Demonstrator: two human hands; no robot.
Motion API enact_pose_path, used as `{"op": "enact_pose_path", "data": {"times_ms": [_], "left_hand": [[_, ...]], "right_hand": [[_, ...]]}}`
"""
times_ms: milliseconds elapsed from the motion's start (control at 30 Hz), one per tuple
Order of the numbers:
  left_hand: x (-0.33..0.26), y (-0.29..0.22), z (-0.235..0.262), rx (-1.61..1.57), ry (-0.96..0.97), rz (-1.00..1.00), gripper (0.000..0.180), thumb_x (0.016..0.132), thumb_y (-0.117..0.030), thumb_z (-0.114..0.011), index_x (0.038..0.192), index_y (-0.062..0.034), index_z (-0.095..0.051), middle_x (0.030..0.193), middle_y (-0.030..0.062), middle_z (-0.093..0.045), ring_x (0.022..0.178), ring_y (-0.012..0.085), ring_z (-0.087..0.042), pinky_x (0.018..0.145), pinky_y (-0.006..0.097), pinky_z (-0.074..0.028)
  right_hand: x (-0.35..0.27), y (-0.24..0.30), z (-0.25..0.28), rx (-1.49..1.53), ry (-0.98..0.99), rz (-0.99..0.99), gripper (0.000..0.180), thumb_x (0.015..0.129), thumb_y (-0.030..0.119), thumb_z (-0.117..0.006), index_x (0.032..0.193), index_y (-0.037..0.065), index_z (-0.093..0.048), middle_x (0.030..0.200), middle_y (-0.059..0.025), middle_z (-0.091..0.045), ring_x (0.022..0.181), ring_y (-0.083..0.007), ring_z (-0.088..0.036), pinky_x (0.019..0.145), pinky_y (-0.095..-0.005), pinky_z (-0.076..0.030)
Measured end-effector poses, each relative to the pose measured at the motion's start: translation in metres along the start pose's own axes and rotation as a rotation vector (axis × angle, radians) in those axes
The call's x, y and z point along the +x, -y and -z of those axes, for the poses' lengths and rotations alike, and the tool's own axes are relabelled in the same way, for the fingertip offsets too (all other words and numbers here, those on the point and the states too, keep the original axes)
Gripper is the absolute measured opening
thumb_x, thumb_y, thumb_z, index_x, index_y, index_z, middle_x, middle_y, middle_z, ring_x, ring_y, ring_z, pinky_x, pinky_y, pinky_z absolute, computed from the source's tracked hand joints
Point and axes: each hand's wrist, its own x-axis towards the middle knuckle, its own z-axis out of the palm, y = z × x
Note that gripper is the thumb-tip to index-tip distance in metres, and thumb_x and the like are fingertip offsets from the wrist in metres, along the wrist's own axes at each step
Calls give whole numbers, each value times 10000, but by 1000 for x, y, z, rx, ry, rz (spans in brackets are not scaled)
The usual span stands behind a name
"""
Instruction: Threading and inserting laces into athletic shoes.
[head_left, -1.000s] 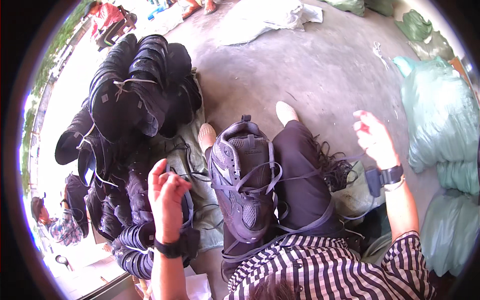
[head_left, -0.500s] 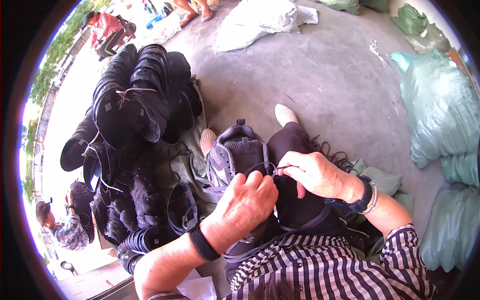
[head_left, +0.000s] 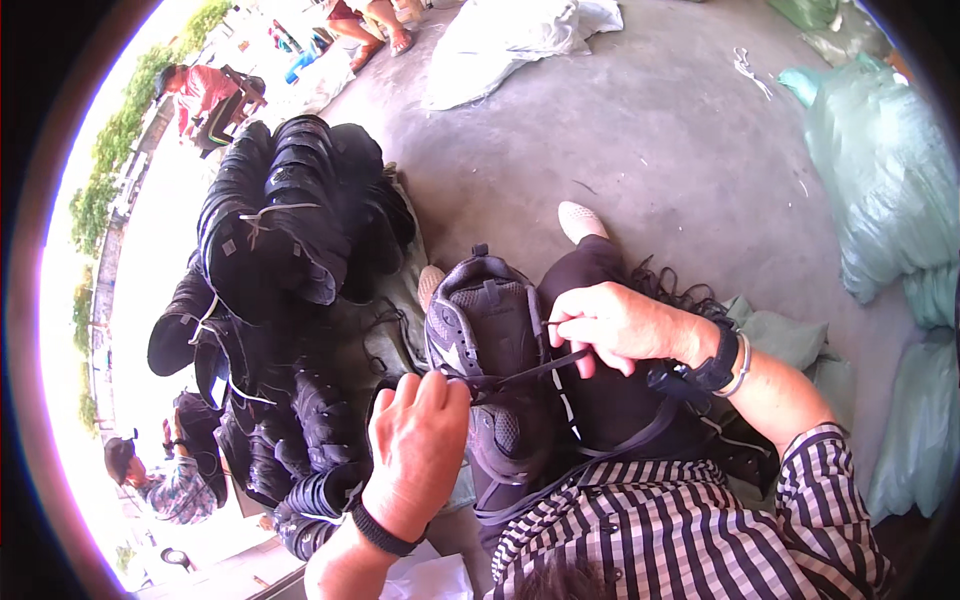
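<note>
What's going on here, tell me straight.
A person in a striped shirt sits on a concrete floor with a dark shoe on their lap. The left hand pinches the black lace near the eyelets, and the right hand pulls its other end taut across the shoe. A pile of tied black shoes lies to the left, green sacks to the right.

Sunlit grey concrete floor [head_left: 640, 130], green sacks [head_left: 880, 180] right, white sack [head_left: 500, 50] beyond.
</note>
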Motion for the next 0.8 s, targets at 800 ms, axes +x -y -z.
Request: {"op": "enact_pose_path", "data": {"times_ms": [800], "left_hand": [[-38, -28, -99, -1401, -422, 738, 219, 873, -153, -652, 991, -47, -501, 835, -20, -424, 755, 75, -393, 682, 216, -367]], "right_hand": [[-37, -72, 68, -21, -770, -79, 233, 929, 216, -570, 978, 3, -653, 710, -64, -654, 460, -69, -521, 374, -206, -378]]}}
